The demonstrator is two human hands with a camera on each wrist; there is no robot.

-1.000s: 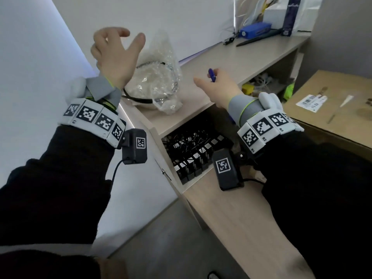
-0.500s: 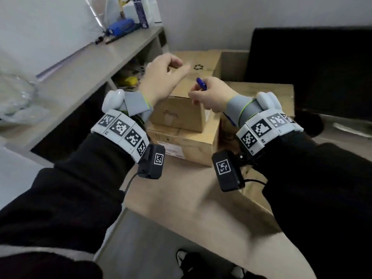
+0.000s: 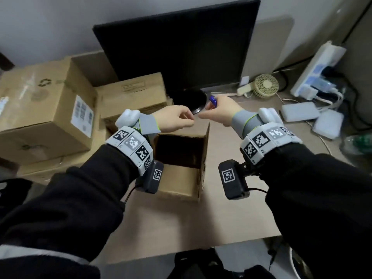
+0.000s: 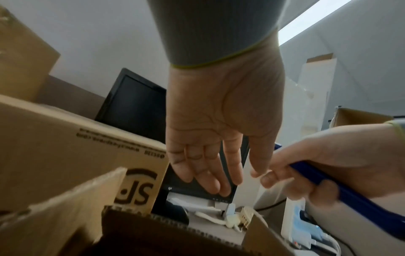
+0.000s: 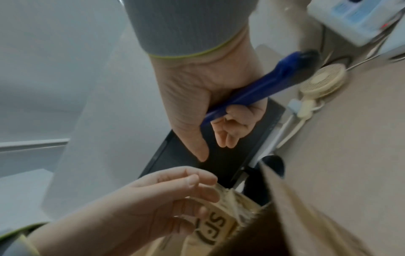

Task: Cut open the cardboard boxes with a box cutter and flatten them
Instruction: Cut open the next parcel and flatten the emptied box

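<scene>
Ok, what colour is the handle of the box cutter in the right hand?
Blue with a black end cap: the plastic box cutter gripped by the right hand, clearest in the right wrist view.

A light wooden desk (image 3: 231, 214) is occupied by stacked cardboard boxes (image 3: 46, 109), an opened box (image 3: 181, 168), a monitor (image 3: 177, 53), a small fan (image 3: 265, 85) and white adapters (image 3: 300, 113).

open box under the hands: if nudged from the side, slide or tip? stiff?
The open box is probably light: its inside looks dark and empty, so it would likely slide. Its raised flap would probably flex. The corrugated walls seem fairly stiff, though less so with the top open.
</scene>
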